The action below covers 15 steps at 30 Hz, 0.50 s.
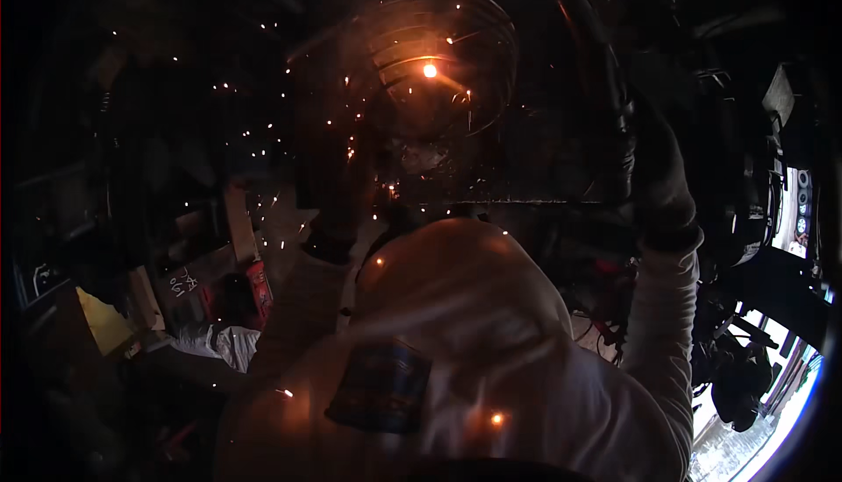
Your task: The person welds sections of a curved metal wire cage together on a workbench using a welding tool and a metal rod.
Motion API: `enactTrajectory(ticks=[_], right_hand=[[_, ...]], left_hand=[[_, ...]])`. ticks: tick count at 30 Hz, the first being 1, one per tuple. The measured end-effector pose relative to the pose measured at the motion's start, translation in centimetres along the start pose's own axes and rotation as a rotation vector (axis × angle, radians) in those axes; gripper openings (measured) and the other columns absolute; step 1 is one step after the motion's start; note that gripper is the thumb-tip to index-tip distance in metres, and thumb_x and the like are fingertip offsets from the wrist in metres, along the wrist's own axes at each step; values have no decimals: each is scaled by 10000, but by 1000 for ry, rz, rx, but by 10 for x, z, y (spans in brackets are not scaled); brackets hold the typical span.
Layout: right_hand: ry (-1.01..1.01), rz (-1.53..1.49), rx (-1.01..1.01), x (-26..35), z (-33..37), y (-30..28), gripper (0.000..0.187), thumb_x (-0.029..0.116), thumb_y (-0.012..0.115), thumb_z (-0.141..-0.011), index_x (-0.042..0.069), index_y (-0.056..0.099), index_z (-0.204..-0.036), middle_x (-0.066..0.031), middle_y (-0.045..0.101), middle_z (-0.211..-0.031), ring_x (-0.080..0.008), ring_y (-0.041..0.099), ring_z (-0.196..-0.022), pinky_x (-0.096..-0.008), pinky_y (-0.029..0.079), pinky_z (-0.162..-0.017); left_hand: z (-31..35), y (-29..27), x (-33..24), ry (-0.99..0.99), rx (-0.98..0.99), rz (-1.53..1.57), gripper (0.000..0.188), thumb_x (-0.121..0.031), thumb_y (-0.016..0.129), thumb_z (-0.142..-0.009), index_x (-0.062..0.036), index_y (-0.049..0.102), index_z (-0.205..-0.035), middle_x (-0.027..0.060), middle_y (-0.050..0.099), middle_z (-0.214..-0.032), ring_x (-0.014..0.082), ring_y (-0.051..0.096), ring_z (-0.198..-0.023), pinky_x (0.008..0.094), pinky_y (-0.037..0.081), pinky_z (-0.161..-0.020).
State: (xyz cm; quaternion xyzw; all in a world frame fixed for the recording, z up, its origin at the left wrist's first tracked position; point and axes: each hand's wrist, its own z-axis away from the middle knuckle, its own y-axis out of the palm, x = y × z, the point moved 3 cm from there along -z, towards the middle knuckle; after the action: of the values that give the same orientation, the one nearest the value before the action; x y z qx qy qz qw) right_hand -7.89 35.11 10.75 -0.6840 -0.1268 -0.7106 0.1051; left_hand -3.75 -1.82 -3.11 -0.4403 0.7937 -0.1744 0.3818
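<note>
So the round ribbed thing [469,50] sits up top in the middle, ahead of and between the person's two hands, and honestly it looks like stiff metal, probably heavy, no give in it. With that hot orange spot [430,71] on or right in front of it, the dark outer rim, well away from the glow, seems the only sane place to grab, gloves on. Probably not fragile; can't judge how slippery. Looks-wise: curved bands catching orange light, a thin rounded outline, the rest lost in black, sparks [273,127] scattered mostly off to the left. The left hand [338,210] and dark-gloved right hand [664,175] are too shadowed, so can't tell whether either's wide, narrow or gripping anything.
</note>
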Motion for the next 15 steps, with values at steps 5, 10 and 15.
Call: enactTrajectory(ticks=[5, 10, 15], right_hand=[[34, 372, 59, 6, -1, 3, 947, 156, 893, -661, -43, 382, -1433, -122, 626, -1256, -188, 613, -1132, -360, 487, -982], [5, 599, 56, 15, -4, 17, 670, 123, 726, -852, -11, 424, -1435, -127, 650, -1242, -187, 612, -1144, -338, 464, -991], [-41, 486, 52, 3, -5, 12, 533, 91, 582, -941, -7, 423, -1440, -123, 645, -1258, -179, 611, -1142, -336, 462, -990]], left_hand=[[-22, -9, -19, 245, 283, -344, 207, -44, 628, -847, -68, 665, -1049, 138, 637, -1112, 315, 639, -931, 439, 521, -735], [-29, -16, -28, -70, 211, 39, 74, -119, 615, -917, -90, 669, -960, 80, 663, -883, 261, 653, -759, 396, 507, -663], [-29, -14, -25, -86, 129, 53, 124, -177, 612, -952, -78, 672, -906, 72, 687, -762, 231, 670, -671, 382, 518, -654]])
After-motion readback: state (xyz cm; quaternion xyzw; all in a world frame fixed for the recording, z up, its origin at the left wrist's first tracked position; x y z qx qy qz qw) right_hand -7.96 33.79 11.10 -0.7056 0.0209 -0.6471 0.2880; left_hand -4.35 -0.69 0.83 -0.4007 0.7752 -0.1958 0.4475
